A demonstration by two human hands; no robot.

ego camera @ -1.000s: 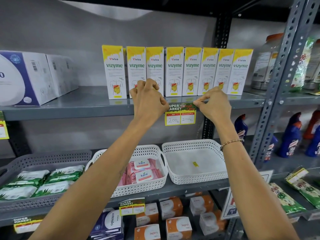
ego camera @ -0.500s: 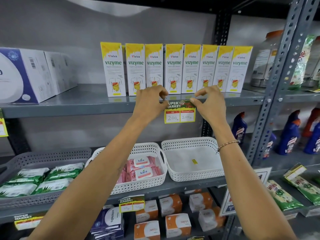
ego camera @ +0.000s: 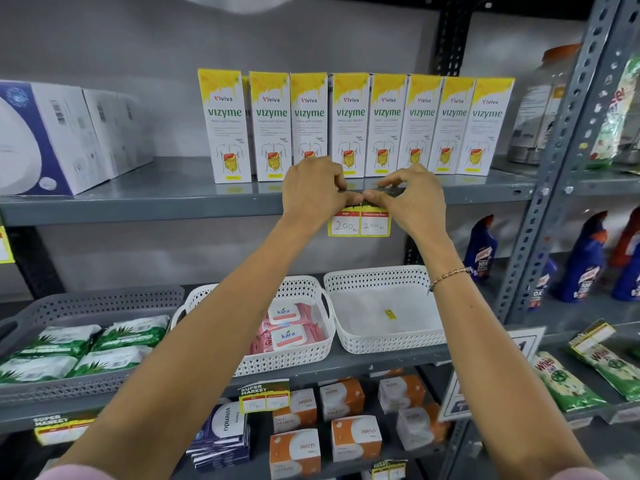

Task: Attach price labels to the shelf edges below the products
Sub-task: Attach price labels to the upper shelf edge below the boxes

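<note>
A yellow price label (ego camera: pixel 359 225) with two white boxes reading 200 and 100 hangs at the front edge of the grey upper shelf (ego camera: pixel 145 207), below a row of white-and-yellow Vizyme boxes (ego camera: pixel 349 126). My left hand (ego camera: pixel 313 190) and my right hand (ego camera: pixel 412 195) meet over the label's top strip, thumbs and fingertips pinching it against the shelf lip. The hands hide the label's upper part.
Blue-and-white boxes (ego camera: pixel 52 140) stand at the shelf's left. Below are a grey basket (ego camera: pixel 86 303) of green packs, a white basket (ego camera: pixel 308 358) with pink wipes and another white basket (ego camera: pixel 388 341). More labels (ego camera: pixel 265 394) hang lower. A perforated upright (ego camera: pixel 554 168) divides off bottles at right.
Both hands have come together from the label's outer corners to its top middle and now cover the upper strip. The label sits at the same spot on the shelf edge.
</note>
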